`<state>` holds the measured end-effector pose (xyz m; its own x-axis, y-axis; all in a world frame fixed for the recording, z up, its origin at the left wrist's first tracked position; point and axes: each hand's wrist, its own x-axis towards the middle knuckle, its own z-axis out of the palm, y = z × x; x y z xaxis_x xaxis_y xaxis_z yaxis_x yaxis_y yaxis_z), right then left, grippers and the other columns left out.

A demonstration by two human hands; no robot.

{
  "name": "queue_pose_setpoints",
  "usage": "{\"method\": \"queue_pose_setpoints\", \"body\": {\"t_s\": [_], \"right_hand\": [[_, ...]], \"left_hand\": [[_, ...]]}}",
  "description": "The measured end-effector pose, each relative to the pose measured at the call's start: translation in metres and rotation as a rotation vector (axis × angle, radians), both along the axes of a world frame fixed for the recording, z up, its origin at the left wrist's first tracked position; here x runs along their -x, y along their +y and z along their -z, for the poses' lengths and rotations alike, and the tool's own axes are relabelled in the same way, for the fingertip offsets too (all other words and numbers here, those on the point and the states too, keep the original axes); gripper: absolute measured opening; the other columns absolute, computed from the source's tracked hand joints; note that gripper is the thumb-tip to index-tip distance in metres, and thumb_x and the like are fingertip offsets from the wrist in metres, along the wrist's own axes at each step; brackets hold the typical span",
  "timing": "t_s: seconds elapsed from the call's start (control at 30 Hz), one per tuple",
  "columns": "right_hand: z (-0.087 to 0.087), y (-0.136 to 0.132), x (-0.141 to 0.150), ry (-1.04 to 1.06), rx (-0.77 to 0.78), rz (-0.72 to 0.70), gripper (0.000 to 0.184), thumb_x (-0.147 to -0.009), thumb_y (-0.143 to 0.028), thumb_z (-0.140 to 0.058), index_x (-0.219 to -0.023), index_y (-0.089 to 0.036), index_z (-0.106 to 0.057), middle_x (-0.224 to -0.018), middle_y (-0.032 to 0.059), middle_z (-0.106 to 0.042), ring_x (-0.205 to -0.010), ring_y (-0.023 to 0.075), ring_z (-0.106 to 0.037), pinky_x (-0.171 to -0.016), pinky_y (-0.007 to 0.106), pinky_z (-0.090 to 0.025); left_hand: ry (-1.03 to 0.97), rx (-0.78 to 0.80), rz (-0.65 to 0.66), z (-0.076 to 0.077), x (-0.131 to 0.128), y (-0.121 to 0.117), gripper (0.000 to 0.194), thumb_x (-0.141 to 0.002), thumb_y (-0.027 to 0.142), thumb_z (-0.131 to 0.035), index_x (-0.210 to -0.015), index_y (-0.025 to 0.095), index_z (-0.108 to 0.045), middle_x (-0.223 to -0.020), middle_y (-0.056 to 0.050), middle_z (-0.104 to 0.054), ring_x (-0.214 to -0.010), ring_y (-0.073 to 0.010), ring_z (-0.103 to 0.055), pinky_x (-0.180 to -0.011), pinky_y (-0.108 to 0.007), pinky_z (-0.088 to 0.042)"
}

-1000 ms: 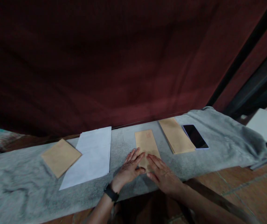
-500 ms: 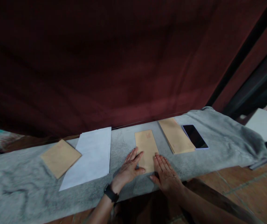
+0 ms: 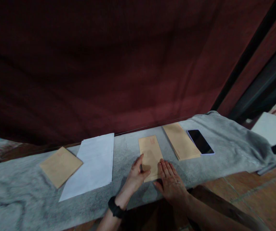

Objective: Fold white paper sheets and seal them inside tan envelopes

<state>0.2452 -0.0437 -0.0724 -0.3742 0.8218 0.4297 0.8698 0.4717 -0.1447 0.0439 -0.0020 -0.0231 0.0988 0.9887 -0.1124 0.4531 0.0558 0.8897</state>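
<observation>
A brown paper envelope (image 3: 151, 150) lies flat on the grey cloth in front of me, with a faint reddish print near its far end. My left hand (image 3: 136, 175), a dark watch at its wrist, grips the envelope's left edge with curled fingers, its thumb over the top. Stretched out flat, the fingers of my right hand (image 3: 170, 179) rest along the envelope's right edge near its close end. A fold line crosses the envelope near that end.
Several brown envelopes (image 3: 182, 142) lie stacked to the right, touching a phone (image 3: 201, 141). On the left, another brown envelope (image 3: 60, 166) overlaps white paper sheets (image 3: 92, 163). Grey cloth (image 3: 123, 154) covers the narrow surface; a dark red curtain (image 3: 128, 80) hangs behind.
My right hand has shifted from the middle of the envelope to its right edge. My left fingers, spread flat before, have curled at the left edge.
</observation>
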Motion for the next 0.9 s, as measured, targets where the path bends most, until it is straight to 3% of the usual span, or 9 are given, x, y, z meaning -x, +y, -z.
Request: {"method": "queue_pose_setpoints", "body": {"t_s": [0.1,0.2,0.33,0.47,0.57,0.67,0.77,0.9], "right_hand": [[0.003,0.0,0.002,-0.012,-0.015,0.011,0.074,-0.096,-0.043,-0.053,-0.154,-0.003,-0.031,-0.155,0.0249,-0.039,-0.143,0.0386,-0.04,-0.117,0.055,-0.036],[0.004,0.001,0.003,-0.017,-0.027,0.02,0.078,-0.095,-0.044,-0.053,-0.156,-0.002,-0.026,-0.155,0.0262,-0.039,-0.142,0.0394,-0.04,-0.116,0.056,-0.036],[-0.004,0.006,0.004,-0.006,-0.009,0.033,0.081,-0.093,-0.04,-0.056,-0.157,-0.003,-0.023,-0.156,0.025,-0.038,-0.142,0.0394,-0.04,-0.118,0.056,-0.033],[-0.029,0.018,0.001,0.089,0.08,0.042,0.064,-0.094,-0.022,-0.047,-0.155,-0.008,-0.034,-0.155,0.02,-0.043,-0.142,0.0347,-0.042,-0.12,0.053,-0.03],[-0.052,0.03,-0.005,0.357,0.252,0.046,0.05,-0.102,-0.032,-0.035,-0.148,-0.016,-0.047,-0.15,0.0147,-0.052,-0.138,0.03,-0.048,-0.117,0.052,-0.035],[-0.064,0.036,-0.007,0.776,0.48,0.076,0.058,-0.104,-0.052,-0.027,-0.138,-0.016,-0.058,-0.14,0.0159,-0.06,-0.134,0.0297,-0.052,-0.115,0.052,-0.039],[-0.066,0.033,-0.001,1.118,0.686,0.061,0.066,-0.099,-0.066,-0.031,-0.134,-0.018,-0.061,-0.137,0.0139,-0.063,-0.131,0.0286,-0.055,-0.116,0.05,-0.038],[-0.059,0.028,0.009,1.295,0.828,-0.004,0.063,-0.09,-0.073,-0.048,-0.12,-0.022,-0.07,-0.124,0.0093,-0.071,-0.127,0.0288,-0.058,-0.116,0.05,-0.037]], "left_hand": [[-0.302,0.132,-0.158,-0.003,0.0,0.001,0.081,-0.079,0.03,-0.068,-0.154,0.026,-0.036,-0.132,-0.009,-0.063,-0.114,-0.0243,-0.063,-0.101,-0.041,-0.05],[-0.419,0.215,-0.269,-0.007,0.0,0.002,0.088,-0.075,0.033,-0.071,-0.154,0.023,-0.034,-0.115,-0.007,-0.07,-0.105,-0.0228,-0.066,-0.097,-0.039,-0.05],[-0.523,0.278,-0.147,-0.015,-0.006,0.002,0.075,-0.072,0.035,-0.075,-0.141,0.02,-0.053,-0.109,-0.009,-0.073,-0.101,-0.0254,-0.068,-0.084,-0.037,-0.052],[-0.72,0.276,-0.098,-0.028,-0.014,0.002,0.06,-0.077,0.044,-0.076,-0.13,0.019,-0.062,-0.121,-0.013,-0.071,-0.105,-0.0268,-0.067,-0.081,-0.036,-0.054],[-0.848,0.35,-0.086,-0.036,-0.017,0.0,0.06,-0.085,0.055,-0.068,-0.132,0.018,-0.06,-0.121,-0.015,-0.07,-0.106,-0.0271,-0.068,-0.086,-0.04,-0.055],[-0.885,0.429,-0.033,-0.038,-0.023,-0.006,0.061,-0.083,0.05,-0.075,-0.133,0.02,-0.058,-0.115,-0.014,-0.071,-0.104,-0.0271,-0.07,-0.089,-0.041,-0.055],[-0.944,0.493,0.02,-0.038,-0.032,-0.012,0.057,-0.08,0.042,-0.081,-0.128,0.019,-0.061,-0.109,-0.012,-0.073,-0.096,-0.0251,-0.072,-0.086,-0.038,-0.056],[-0.93,0.467,-0.019,-0.035,-0.035,-0.013,0.057,-0.072,0.028,-0.086,-0.123,0.018,-0.064,-0.105,-0.009,-0.073,-0.082,-0.0177,-0.071,-0.075,-0.028,-0.054]]}}
